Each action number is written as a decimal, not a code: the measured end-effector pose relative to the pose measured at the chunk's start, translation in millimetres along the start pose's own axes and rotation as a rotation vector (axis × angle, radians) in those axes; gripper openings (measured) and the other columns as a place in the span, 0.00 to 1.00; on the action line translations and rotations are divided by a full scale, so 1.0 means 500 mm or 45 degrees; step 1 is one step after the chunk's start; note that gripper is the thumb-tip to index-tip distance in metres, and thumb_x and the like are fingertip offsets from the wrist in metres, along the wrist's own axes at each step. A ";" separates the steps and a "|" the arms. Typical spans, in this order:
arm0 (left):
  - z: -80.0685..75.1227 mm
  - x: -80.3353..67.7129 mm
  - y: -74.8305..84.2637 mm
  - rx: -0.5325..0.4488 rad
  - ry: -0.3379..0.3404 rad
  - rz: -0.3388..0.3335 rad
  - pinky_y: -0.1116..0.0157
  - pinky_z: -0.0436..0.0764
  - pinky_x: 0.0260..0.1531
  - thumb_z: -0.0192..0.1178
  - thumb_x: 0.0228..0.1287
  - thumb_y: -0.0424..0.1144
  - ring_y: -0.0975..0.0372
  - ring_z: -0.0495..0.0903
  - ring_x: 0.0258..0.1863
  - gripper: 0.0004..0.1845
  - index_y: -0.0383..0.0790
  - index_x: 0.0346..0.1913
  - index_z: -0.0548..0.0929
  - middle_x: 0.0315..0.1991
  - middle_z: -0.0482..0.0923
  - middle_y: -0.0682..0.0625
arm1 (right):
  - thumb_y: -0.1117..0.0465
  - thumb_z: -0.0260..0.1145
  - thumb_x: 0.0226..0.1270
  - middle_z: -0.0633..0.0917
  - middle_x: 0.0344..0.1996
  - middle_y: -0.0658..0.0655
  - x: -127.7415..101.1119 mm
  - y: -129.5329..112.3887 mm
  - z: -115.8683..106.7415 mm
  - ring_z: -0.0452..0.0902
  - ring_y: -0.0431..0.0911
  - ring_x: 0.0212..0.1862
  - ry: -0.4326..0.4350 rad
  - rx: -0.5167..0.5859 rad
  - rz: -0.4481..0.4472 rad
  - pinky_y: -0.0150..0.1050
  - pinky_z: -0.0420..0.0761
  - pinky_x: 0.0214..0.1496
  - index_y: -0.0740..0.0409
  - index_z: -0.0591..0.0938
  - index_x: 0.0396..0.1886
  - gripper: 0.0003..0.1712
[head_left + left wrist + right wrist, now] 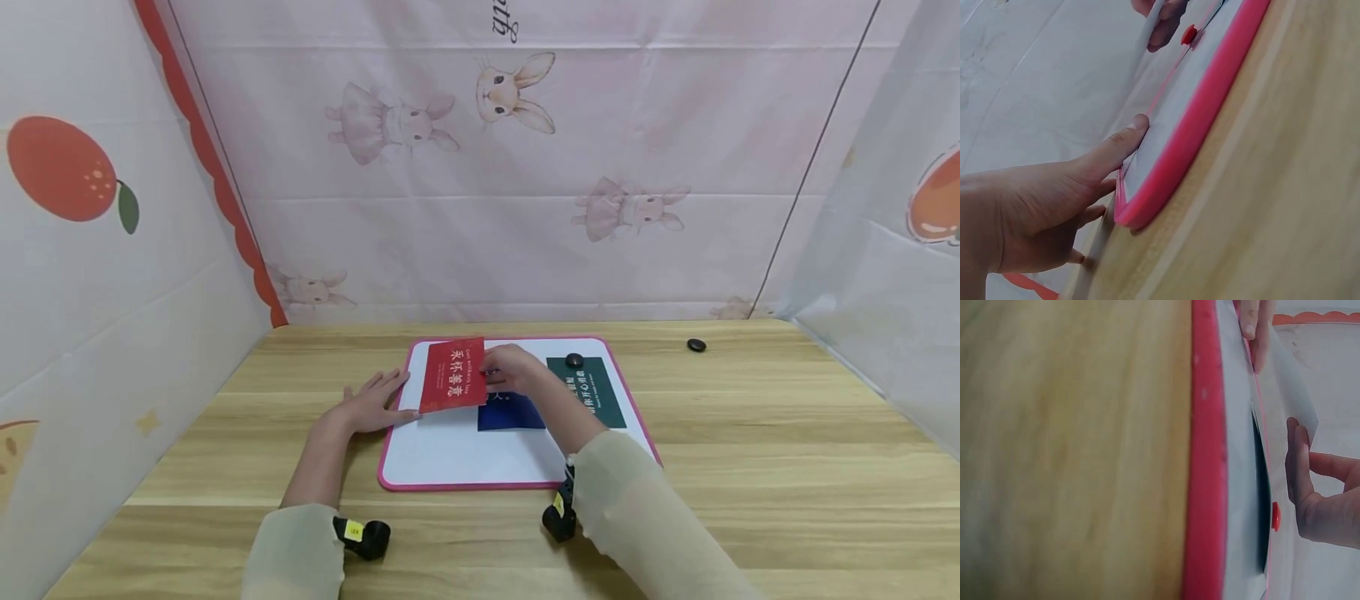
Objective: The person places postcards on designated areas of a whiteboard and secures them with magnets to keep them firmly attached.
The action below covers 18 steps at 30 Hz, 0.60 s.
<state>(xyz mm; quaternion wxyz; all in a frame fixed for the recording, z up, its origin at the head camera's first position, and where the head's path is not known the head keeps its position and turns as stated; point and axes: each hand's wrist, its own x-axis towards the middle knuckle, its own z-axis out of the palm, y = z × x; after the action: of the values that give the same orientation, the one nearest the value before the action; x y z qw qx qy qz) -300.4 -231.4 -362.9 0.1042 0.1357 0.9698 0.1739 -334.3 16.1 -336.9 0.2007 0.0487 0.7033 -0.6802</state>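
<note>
A whiteboard (465,461) with a pink rim lies on the table. My right hand (513,369) pinches the right edge of a red card (453,375) with white writing, raised and tilted above the board's left part. My left hand (371,404) rests at the board's left edge, its thumb on the white surface and its fingers spread beyond the rim. A blue card (510,415) lies mid-board, partly hidden by my right hand. On the right part lies a green card (609,398) with a black round magnet (574,360) on its top edge. A red magnet (1189,34) shows in the left wrist view.
Another black round magnet (696,345) lies on the wooden table (750,467) to the right of the board. Behind the table hangs a pale curtain (525,250) printed with rabbits, and similar sheets enclose both sides.
</note>
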 end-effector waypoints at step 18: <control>-0.004 -0.001 -0.003 -0.025 -0.038 0.006 0.37 0.35 0.58 0.62 0.48 0.64 0.44 0.38 0.68 0.53 0.41 0.71 0.52 0.70 0.47 0.38 | 0.72 0.55 0.63 0.77 0.43 0.64 0.024 0.008 0.019 0.78 0.53 0.42 0.068 0.029 0.027 0.41 0.80 0.41 0.69 0.71 0.53 0.18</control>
<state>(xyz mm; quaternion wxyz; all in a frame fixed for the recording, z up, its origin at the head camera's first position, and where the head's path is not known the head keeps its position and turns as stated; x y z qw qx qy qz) -300.9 -233.3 -361.6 0.1194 0.1395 0.9661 0.1816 -341.8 4.9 -344.8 0.1885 0.0765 0.7002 -0.6843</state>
